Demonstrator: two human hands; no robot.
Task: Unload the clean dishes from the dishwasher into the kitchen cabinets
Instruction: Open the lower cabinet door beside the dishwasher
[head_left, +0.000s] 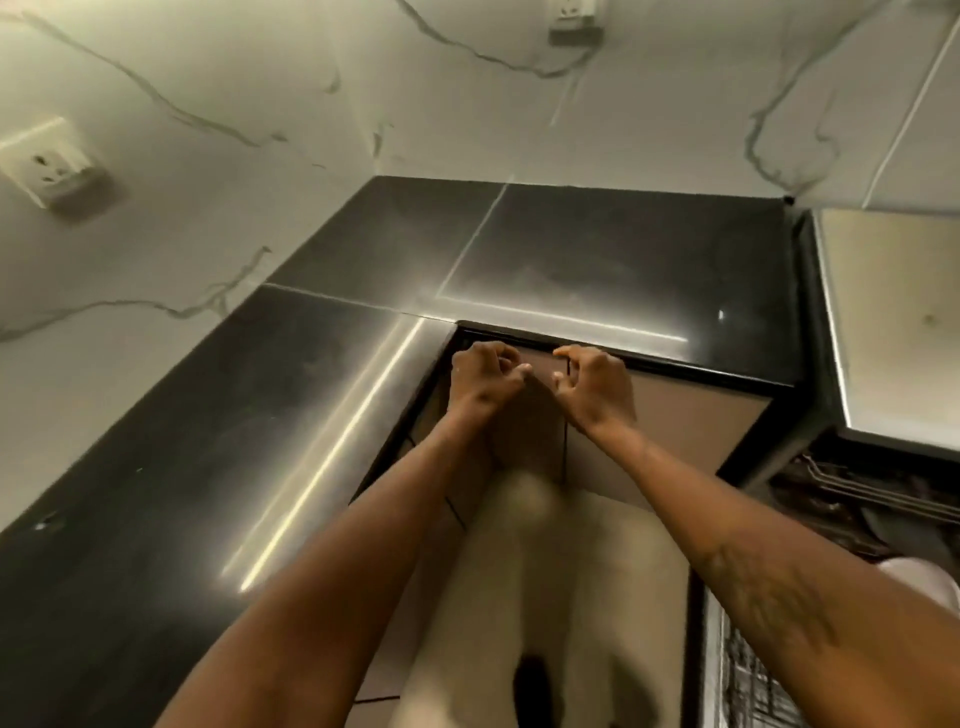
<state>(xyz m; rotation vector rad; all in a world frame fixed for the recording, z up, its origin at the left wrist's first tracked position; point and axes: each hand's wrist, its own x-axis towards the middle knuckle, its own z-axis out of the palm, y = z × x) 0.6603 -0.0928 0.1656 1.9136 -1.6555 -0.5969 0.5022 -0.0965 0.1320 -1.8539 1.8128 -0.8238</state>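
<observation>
"Brown flat-fronted cabinet doors (680, 415) – where are they?"
"Under the corner of the glossy black stone surface (597, 249). The left hand (485, 382) and right hand (595, 389) are at the doors' top edge, fingers curled – I cannot tell whether they grip anything."
"And the dishwasher?"
"Its dark wire rack (841, 493) shows at the right edge. A white veined marble wall (234, 78) stands behind."

The counter (597, 249) wraps the corner, along your left and across your front, with the wall (260, 78) behind it. Under its front edge stand the cabinet doors (675, 415), your left hand (480, 379) and right hand (597, 387) before them. The dishwasher rack (841, 499) lies to your right.
</observation>
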